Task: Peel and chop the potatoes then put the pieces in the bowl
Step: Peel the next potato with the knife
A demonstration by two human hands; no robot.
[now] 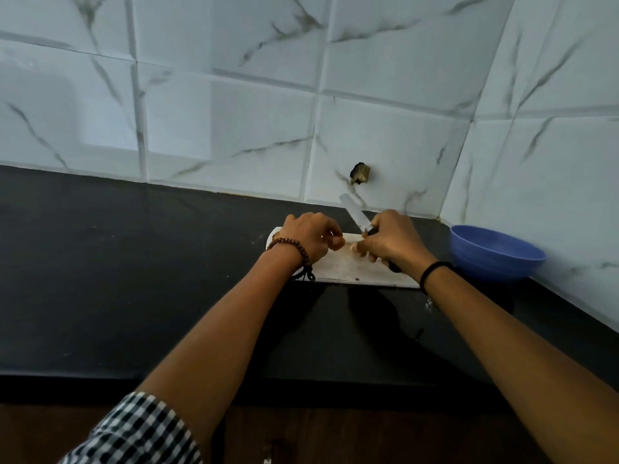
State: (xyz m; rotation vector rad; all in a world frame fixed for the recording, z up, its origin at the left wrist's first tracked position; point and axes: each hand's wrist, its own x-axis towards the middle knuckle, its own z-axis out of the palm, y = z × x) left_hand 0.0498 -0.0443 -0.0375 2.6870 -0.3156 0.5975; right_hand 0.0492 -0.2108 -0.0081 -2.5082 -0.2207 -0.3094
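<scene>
- Pale potato piece [352, 248] on the white cutting board [351, 271], between both hands' fingertips.
- Blue bowl [495, 254] lies right of the right hand [392, 241].
- Right hand grips a knife [355, 212], blade pointing away.
- Left hand [310, 237] curled; its hold unclear.

Left half of the frame is bare dark worktop [117, 262] — room to pass. At centre right the cutting board [351, 269] and blue bowl [489, 262] crowd the tiled wall [536, 162] corner — tight there.

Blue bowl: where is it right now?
Head view, right side: the blue bowl sits on the black counter, just right of the chopping board, by the tiled wall.
</scene>
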